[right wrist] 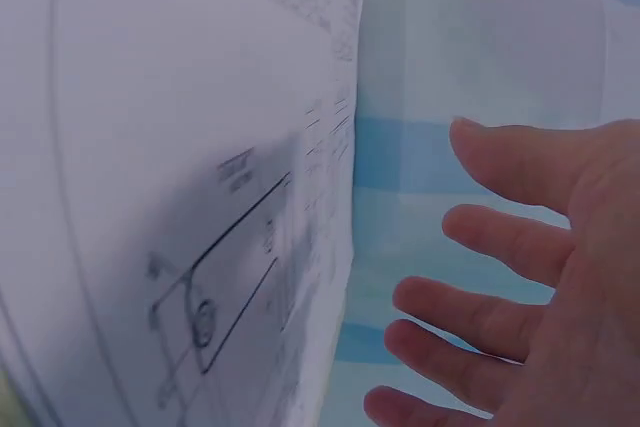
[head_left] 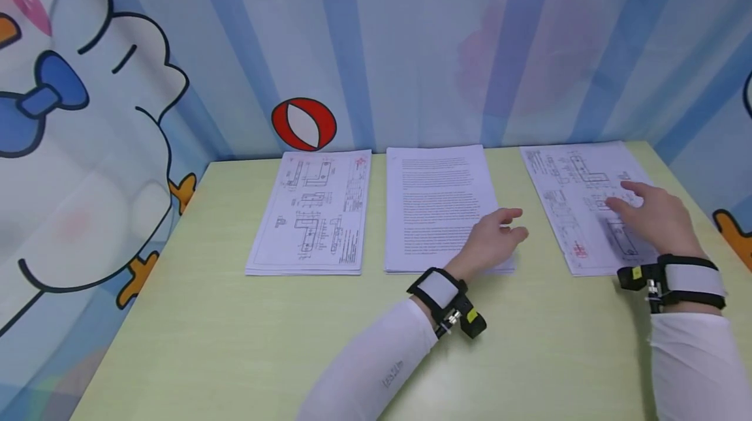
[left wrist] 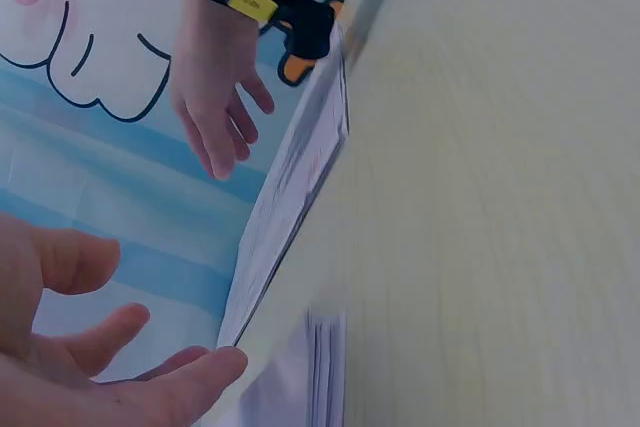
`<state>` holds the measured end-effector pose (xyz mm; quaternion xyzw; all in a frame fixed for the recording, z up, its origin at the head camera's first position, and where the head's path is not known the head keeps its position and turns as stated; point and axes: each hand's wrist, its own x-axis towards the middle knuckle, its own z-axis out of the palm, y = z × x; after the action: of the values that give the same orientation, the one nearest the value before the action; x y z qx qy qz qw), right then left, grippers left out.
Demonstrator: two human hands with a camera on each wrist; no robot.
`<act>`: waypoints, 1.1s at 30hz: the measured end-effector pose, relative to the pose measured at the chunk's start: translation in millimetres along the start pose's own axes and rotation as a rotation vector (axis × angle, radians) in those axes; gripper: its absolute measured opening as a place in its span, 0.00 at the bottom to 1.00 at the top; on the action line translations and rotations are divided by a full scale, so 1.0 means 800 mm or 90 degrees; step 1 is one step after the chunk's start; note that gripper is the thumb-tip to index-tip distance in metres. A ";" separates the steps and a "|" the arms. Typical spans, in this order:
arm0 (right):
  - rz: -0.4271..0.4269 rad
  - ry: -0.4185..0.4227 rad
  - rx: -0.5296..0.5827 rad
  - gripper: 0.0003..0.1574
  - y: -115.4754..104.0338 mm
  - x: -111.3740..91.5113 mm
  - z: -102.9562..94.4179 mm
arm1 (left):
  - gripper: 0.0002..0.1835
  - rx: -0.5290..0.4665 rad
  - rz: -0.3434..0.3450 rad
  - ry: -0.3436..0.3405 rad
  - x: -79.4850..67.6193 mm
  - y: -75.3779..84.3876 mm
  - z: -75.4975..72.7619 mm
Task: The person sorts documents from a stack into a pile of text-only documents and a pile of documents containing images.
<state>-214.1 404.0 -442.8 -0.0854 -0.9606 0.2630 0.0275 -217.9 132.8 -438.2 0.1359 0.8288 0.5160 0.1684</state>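
Three stacks of paper lie side by side on the table. My left hand (head_left: pixel 490 241) hovers over the lower right corner of the middle stack of printed text (head_left: pixel 437 205), holding nothing, fingers apart and loosely bent. My right hand (head_left: pixel 664 215) is above the right stack of technical drawings (head_left: pixel 564 212), casting a shadow on it; in the right wrist view its fingers (right wrist: pixel 470 317) are spread and apart from the sheet. The left stack of technical drawings (head_left: pixel 311 212) has no hand near it. Layered edges of a paper stack (left wrist: pixel 325 377) show beneath my left hand in the left wrist view.
The pale yellow-green table (head_left: pixel 235 343) ends at a blue striped curtain (head_left: pixel 411 49) with cartoon figures, standing close behind the stacks and along both sides. Each wrist wears a black strap with a small camera (head_left: pixel 472 323).
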 end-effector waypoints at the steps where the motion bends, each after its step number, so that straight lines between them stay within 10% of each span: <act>1: 0.010 -0.003 0.000 0.54 0.006 0.000 0.000 | 0.21 -0.019 -0.012 -0.004 0.000 0.003 0.007; 14: 0.235 -0.054 0.008 0.59 0.047 0.001 0.005 | 0.20 -0.300 -0.132 0.000 0.013 0.013 0.070; 24: 0.183 -0.043 -0.012 0.58 0.044 -0.008 0.001 | 0.27 -0.721 -0.209 -0.065 0.017 0.006 0.080; 33: 0.201 -0.016 -0.040 0.56 0.035 -0.009 0.000 | 0.16 -0.711 -0.265 -0.017 0.024 0.011 0.077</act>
<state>-202.8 426.5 -457.6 -0.2327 -0.9432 0.2354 -0.0291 -209.3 193.8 -458.2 -0.1322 0.4389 0.8282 0.3225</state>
